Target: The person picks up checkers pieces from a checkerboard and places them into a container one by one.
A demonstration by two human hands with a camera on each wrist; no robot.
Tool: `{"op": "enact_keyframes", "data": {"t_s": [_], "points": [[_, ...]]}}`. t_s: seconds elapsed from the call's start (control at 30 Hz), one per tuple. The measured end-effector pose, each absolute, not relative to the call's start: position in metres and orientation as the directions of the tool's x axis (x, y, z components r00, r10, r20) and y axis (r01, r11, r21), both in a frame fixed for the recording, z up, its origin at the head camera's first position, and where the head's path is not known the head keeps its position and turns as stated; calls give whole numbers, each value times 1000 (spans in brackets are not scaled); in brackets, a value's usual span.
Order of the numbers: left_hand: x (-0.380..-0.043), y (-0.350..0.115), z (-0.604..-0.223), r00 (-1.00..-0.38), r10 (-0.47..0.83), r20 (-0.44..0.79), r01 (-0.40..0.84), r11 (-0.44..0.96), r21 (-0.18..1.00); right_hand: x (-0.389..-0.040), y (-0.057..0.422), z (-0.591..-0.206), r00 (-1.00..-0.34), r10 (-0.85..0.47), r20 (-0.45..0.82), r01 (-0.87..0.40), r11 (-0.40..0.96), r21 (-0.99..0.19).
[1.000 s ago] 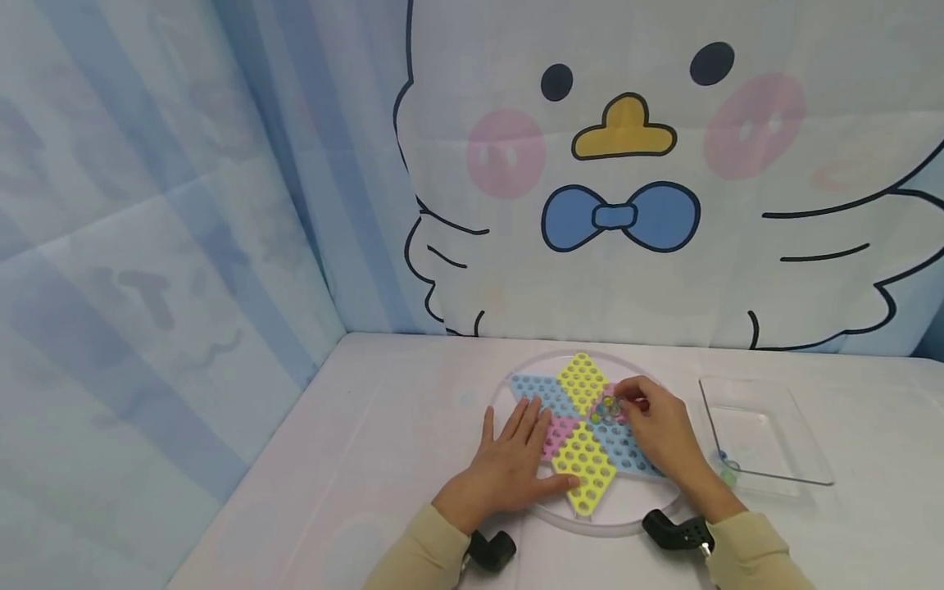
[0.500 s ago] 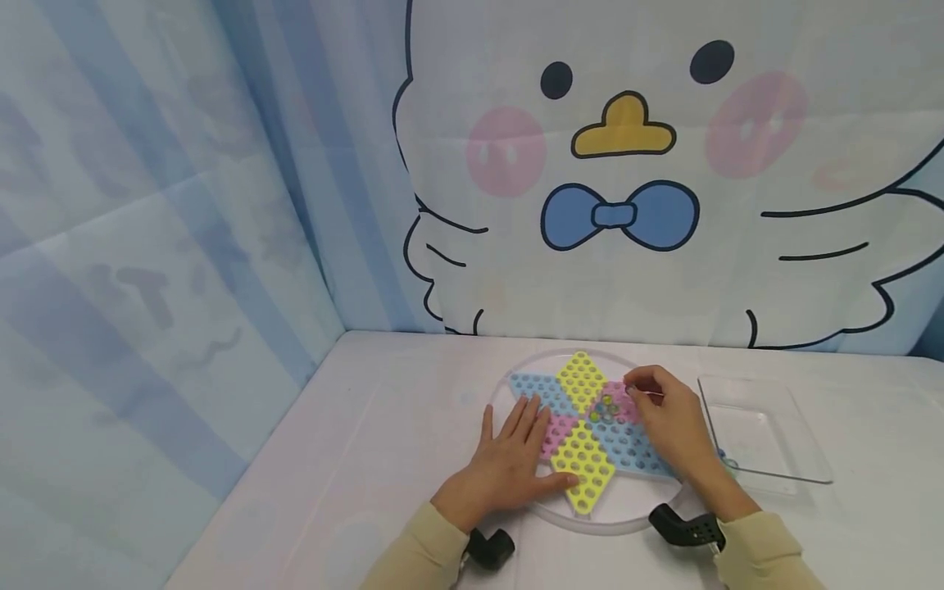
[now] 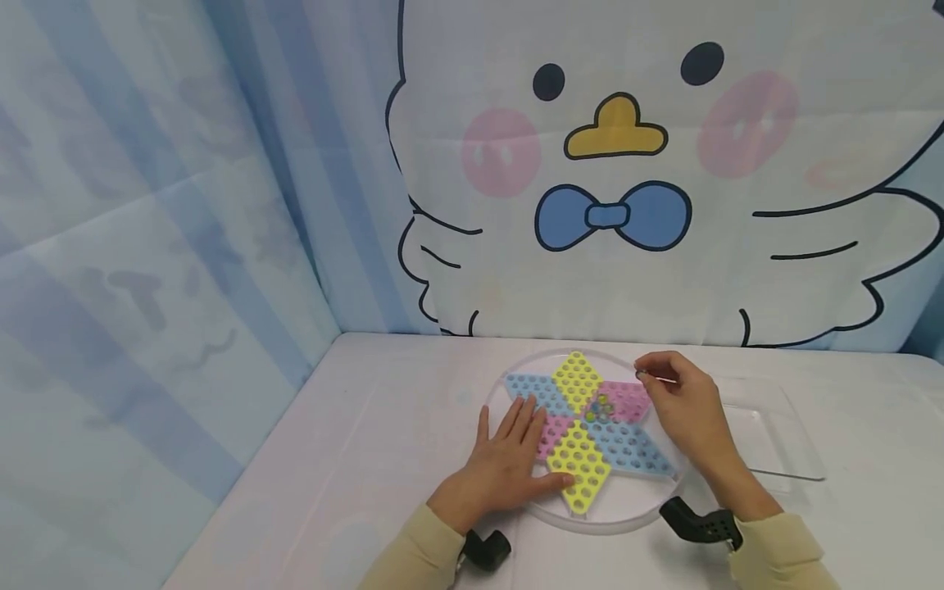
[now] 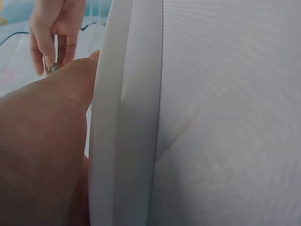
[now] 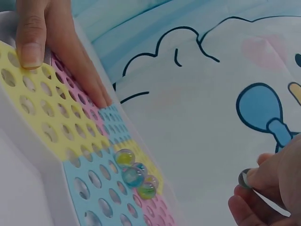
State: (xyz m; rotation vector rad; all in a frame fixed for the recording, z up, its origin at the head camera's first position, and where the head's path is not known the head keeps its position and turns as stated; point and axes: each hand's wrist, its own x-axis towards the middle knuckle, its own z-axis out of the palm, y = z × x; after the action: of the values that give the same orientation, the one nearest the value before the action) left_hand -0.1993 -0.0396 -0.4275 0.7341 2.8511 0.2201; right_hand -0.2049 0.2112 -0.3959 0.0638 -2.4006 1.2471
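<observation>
A star-shaped Chinese checkers board [image 3: 578,467], with yellow, blue and pink perforated sections in a clear round base, lies on the table. My left hand [image 3: 501,471] rests on its left side, fingers spread and thumb on the near yellow point. A small glass marble [image 5: 243,178] is pinched between thumb and fingers of my right hand [image 3: 686,410], raised over the board's far right edge. Several marbles [image 5: 133,176] with yellow, green and blue swirls sit together near the centre, by the right pink section. My left palm hides part of the left sections.
A clear plastic box [image 3: 792,478] stands right of the board, partly behind my right hand and wrist. A patterned cloth backdrop [image 3: 612,287] rises at the table's far edge. Black wrist cameras hang under both forearms.
My right hand has lifted away from the marble group toward the far right, carrying a marble and uncovering the right pink section. The left hand stays on the board.
</observation>
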Motion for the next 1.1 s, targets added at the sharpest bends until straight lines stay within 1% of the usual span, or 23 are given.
{"op": "enact_keyframes", "data": {"t_s": [0.17, 0.5, 0.7, 1.1], "points": [[-200, -41, -429, -859, 492, -143, 463, 865, 195, -203, 216, -393, -905, 179, 385, -210, 600, -772], [-200, -41, -429, -861, 490, -140, 462, 866, 191, -200, 231, -388, -888, 218, 405, -200, 610, -767], [-200, -40, -430, -859, 492, -141, 463, 865, 196, -199, 243, -387, -886, 255, 387, -157, 620, -769], [-201, -39, -431, -866, 476, -154, 448, 875, 182, -195, 261, -389, -896, 296, 330, -97, 595, -797]]}}
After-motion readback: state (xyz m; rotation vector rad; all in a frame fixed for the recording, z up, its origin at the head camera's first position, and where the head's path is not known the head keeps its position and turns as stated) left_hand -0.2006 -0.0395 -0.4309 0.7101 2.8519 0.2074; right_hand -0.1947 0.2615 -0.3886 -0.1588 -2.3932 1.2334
